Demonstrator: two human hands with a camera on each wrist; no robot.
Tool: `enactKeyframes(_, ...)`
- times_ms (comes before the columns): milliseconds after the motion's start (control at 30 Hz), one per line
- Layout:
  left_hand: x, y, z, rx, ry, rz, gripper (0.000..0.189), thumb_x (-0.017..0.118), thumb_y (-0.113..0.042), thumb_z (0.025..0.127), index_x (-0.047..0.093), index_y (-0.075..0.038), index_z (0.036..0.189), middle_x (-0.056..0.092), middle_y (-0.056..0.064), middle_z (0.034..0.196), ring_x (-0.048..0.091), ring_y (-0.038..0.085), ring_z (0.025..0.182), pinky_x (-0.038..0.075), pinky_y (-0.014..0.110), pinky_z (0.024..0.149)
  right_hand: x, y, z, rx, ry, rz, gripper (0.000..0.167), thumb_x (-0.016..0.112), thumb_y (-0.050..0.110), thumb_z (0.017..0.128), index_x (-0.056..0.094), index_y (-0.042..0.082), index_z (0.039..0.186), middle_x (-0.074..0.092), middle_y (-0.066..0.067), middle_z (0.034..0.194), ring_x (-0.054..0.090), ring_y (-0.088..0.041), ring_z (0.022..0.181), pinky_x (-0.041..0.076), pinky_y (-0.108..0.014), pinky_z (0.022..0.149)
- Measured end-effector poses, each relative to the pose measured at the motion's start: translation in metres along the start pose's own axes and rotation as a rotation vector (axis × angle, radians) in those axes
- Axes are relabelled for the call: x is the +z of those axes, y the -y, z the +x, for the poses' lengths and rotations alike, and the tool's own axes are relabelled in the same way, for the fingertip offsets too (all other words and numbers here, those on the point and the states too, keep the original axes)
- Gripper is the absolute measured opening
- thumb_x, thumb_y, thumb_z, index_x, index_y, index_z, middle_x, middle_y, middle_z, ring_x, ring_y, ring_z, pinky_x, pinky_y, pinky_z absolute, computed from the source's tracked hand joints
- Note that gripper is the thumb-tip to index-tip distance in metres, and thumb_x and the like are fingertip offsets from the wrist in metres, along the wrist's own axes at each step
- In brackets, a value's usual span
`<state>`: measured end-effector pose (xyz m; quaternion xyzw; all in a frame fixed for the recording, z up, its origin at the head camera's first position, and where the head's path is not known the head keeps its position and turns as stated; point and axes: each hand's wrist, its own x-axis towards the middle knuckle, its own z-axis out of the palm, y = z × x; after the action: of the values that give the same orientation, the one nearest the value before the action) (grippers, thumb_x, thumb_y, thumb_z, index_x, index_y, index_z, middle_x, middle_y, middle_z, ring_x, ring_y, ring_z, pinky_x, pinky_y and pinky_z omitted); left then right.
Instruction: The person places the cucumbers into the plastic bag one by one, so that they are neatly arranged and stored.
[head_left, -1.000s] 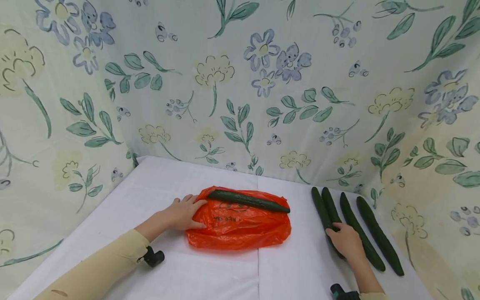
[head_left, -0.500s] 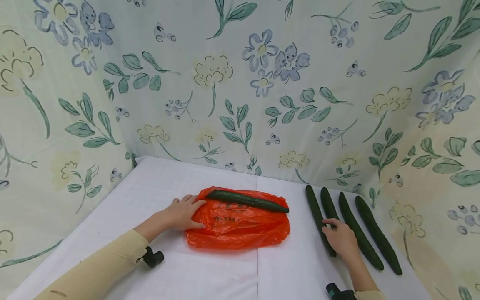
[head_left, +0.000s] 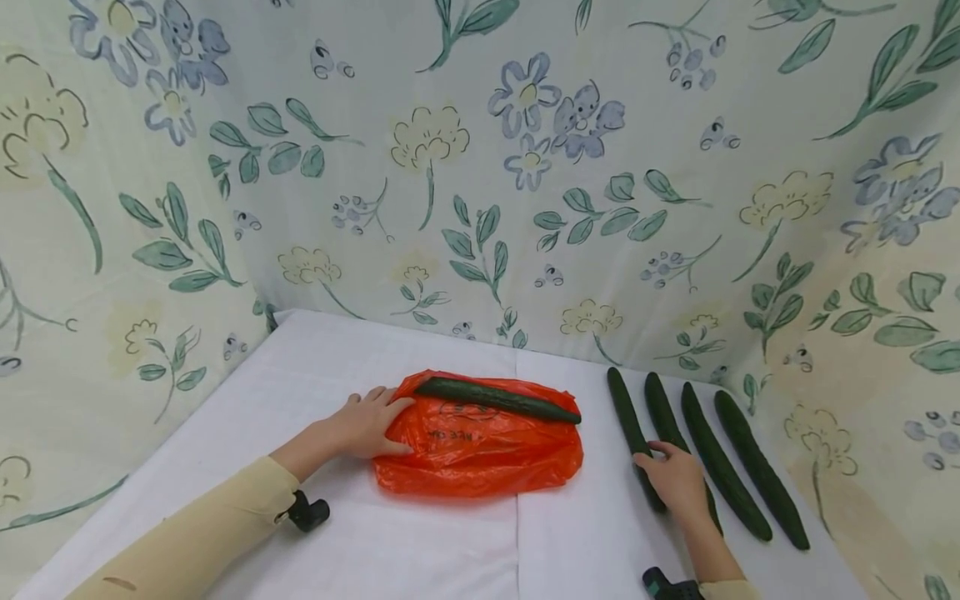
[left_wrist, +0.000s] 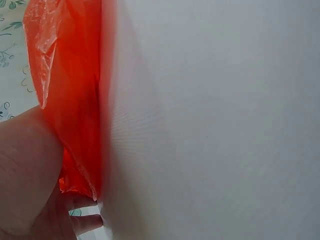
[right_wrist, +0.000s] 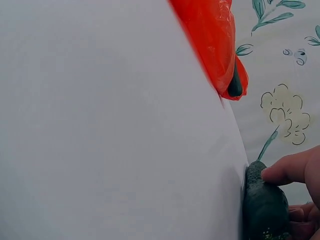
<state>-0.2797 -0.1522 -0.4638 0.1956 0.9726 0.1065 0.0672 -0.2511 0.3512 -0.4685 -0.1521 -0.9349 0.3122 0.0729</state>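
Note:
In the head view a cucumber [head_left: 498,399] lies across the top of a crumpled red plastic bag [head_left: 480,458]. My left hand [head_left: 369,427] rests on the bag's left end, fingers spread; the left wrist view shows the bag's edge [left_wrist: 75,90] beside that hand. At the right, my right hand [head_left: 678,483] pinches the leftmost cucumber [head_left: 626,412] of the row between thumb and fingers. The right wrist view has the thumb on this cucumber [right_wrist: 265,205] and the fingers partly hidden on its other side. The cucumber lies on the white cloth.
More cucumbers lie side by side to the right of my right hand: one partly under it [head_left: 662,406], a middle one [head_left: 723,467] and an outer one [head_left: 761,471]. A white cloth [head_left: 450,550] covers the table. Floral fabric [head_left: 480,208] hangs behind and at both sides.
My right hand has shifted the leftmost cucumber left, widening the gap between it and the other cucumbers. The left hand and the bag have stayed in place.

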Motion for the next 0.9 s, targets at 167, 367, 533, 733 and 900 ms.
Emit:
enactKeyframes(167,0.0008,0.0010,0.0013,0.003,-0.005,0.000,0.089,0.072,-0.065,0.081,0.043,-0.019,0.152,0.039,0.017,0.157,0.032,0.043,0.145,0.031,0.073,0.109,0.0006,0.0015,0.0000,0.047,0.036,0.023,0.060,0.065,0.035,0.093,0.056,-0.008,0.134,0.050,-0.037,0.138,0.053,-0.052,0.120,0.049,-0.061,0.092)
enactKeyframes(367,-0.0003,0.0016,0.0011,0.003,-0.002,-0.007,0.089,0.072,-0.065,0.081,0.043,-0.019,0.152,0.039,0.017,0.157,0.032,0.043,0.145,0.030,0.074,0.108,0.0023,0.0001,0.0018,0.088,0.062,0.036,0.063,0.066,0.037,0.093,0.056,-0.010,0.133,0.048,-0.038,0.140,0.050,-0.054,0.125,0.048,-0.063,0.096)
enactKeyframes(533,-0.0014,0.0013,0.0002,-0.001,0.002,-0.008,0.089,0.072,-0.064,0.082,0.043,-0.019,0.152,0.038,0.018,0.157,0.031,0.043,0.146,0.030,0.073,0.109,0.0032,0.0011,0.0011,0.089,0.050,0.036,0.062,0.066,0.038,0.093,0.057,-0.010,0.132,0.050,-0.037,0.138,0.052,-0.053,0.121,0.051,-0.061,0.091)
enactKeyframes(733,-0.0011,0.0007,-0.0009,0.002,0.003,-0.011,0.089,0.072,-0.065,0.082,0.043,-0.017,0.152,0.038,0.019,0.157,0.032,0.044,0.145,0.029,0.074,0.109,0.0041,0.0031,-0.0014,0.091,0.030,0.046,0.059,0.068,0.035,0.092,0.059,-0.010,0.129,0.052,-0.037,0.136,0.053,-0.053,0.119,0.051,-0.060,0.089)
enactKeyframes(900,-0.0005,0.0009,-0.0007,0.003,0.004,0.002,0.089,0.070,-0.065,0.083,0.042,-0.018,0.152,0.037,0.018,0.157,0.031,0.043,0.146,0.029,0.073,0.110,0.0048,0.0035,-0.0017,0.107,0.016,0.063,0.059,0.069,0.034,0.091,0.059,-0.009,0.129,0.051,-0.037,0.137,0.051,-0.054,0.123,0.048,-0.063,0.094)
